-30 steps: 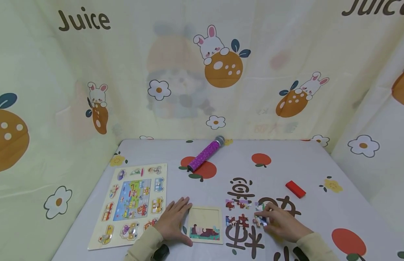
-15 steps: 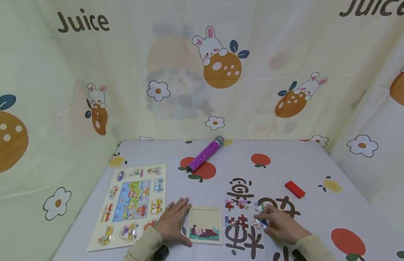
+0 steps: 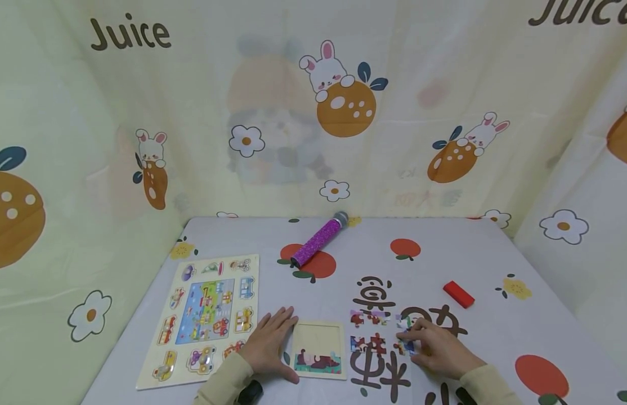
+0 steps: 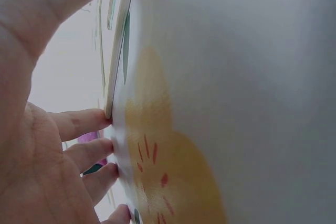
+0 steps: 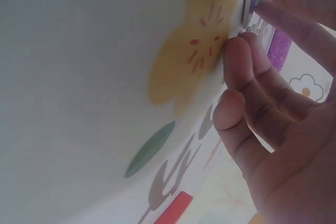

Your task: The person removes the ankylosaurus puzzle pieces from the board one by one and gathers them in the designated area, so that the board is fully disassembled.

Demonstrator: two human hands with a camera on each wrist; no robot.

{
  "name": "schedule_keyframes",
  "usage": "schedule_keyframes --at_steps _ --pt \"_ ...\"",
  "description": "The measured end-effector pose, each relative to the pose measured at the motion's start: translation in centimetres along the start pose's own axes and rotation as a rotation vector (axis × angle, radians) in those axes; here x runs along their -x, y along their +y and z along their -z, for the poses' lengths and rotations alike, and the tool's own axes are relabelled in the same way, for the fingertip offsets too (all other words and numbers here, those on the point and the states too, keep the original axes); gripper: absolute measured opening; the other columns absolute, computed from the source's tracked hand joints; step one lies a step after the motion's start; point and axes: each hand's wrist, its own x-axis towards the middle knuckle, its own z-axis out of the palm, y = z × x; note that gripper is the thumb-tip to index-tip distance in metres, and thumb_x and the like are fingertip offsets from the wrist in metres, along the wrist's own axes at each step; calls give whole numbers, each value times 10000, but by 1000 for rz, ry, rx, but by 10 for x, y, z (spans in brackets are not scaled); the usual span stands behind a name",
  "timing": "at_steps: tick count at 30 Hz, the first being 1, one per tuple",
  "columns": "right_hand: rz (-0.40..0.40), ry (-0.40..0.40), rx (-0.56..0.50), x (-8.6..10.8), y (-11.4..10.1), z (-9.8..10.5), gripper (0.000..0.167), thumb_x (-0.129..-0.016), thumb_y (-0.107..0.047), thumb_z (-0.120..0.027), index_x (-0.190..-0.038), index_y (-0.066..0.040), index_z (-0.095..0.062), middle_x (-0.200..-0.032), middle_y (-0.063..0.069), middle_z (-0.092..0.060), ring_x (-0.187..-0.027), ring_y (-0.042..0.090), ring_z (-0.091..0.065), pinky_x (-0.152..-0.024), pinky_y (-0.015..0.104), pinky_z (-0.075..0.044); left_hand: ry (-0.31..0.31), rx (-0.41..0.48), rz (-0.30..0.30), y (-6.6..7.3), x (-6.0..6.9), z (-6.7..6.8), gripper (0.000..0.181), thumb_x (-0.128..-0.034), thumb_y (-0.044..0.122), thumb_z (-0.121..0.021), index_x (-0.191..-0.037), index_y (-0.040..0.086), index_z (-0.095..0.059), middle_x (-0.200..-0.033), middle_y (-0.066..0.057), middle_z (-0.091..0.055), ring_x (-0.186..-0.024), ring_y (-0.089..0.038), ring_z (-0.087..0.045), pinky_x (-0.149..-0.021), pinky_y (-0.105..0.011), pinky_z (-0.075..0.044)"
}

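Note:
My left hand (image 3: 267,346) is spread, palm down, along the left edge of a small wooden tray (image 3: 343,351); in the left wrist view its thumb and index finger touch the tray's edge (image 4: 116,51). Assembled picture pieces (image 3: 317,360) fill the tray's lower part, with bare wood above. To the right, my right hand (image 3: 442,347) pinches a jigsaw piece (image 3: 406,348) low over the table, its underside partly hidden. Just above it lies another piece (image 3: 402,322). In the right wrist view, the hand (image 5: 283,98) has its other fingers bent beside the piece's edge.
Several loose pieces (image 3: 377,342) lie in two rows between the tray and my right hand. A vehicle puzzle board (image 3: 161,360) is at the left, a purple microphone (image 3: 316,243) at the back, and a red block (image 3: 458,294) at the right.
The piece at my right fingertips has turned slightly and lies flatter. My left hand and the tray have stayed in place.

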Motion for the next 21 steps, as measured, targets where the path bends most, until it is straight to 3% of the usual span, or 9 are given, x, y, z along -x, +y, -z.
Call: schedule_keyframes --at_steps 3,5,8,11,14,17,21 --pt "31 29 4 -2 -12 2 430 -726 -208 -830 -1140 -162 -719 -969 -54 -527 -782 104 -470 -640 235 -468 -3 -3 3 -1 1 1 1195 -524 661 -822 -1469 85 -371 -1583 -100 -243 -1463 -301 -187 -1198 -529 -149" --pt "92 67 -4 -6 -27 3 428 -745 -214 -817 -1153 -143 -709 -990 -42 -548 -812 122 -497 -669 273 -503 0 2 10 -3 1 1 1195 -522 655 -826 -1469 86 -371 -1584 -99 -239 -1464 -299 -185 -1200 -526 -142" --pt "210 111 -13 -16 -61 1 389 -801 -226 -774 -1170 -132 -696 -1051 -20 -591 -907 147 -537 -774 350 -543 7 6 13 -4 2 1 1191 -521 645 -832 -1468 87 -372 -1584 -100 -239 -1464 -300 -184 -1199 -527 -142" --pt "337 97 -29 -26 -101 -9 322 -850 -229 -729 -1157 -137 -702 -1076 -21 -636 -973 160 -561 -848 398 -526 7 15 3 -3 2 0 1189 -525 642 -833 -1466 80 -374 -1581 -107 -243 -1463 -306 -186 -1198 -530 -146" --pt "410 71 4 -36 -139 -23 271 -875 -262 -699 -1127 -166 -716 -1055 -53 -670 -1000 138 -569 -895 404 -488 2 27 1 -2 2 -1 1185 -527 635 -837 -1464 77 -376 -1580 -109 -246 -1463 -305 -187 -1199 -527 -147" --pt "433 119 84 -43 -166 -38 214 -875 -278 -686 -1061 -184 -734 -1006 -71 -680 -952 120 -564 -857 360 -464 4 28 8 -1 2 -1 1177 -531 633 -837 -1466 89 -376 -1582 -99 -247 -1464 -297 -188 -1200 -524 -145" --pt "402 226 175 -50 -183 -54 152 -808 -223 -729 -954 -182 -741 -921 -68 -670 -862 123 -537 -786 323 -438 22 22 -1 -2 1 -2 1174 -524 616 -851 -1464 95 -378 -1577 -94 -263 -1461 -291 -200 -1200 -518 -158"
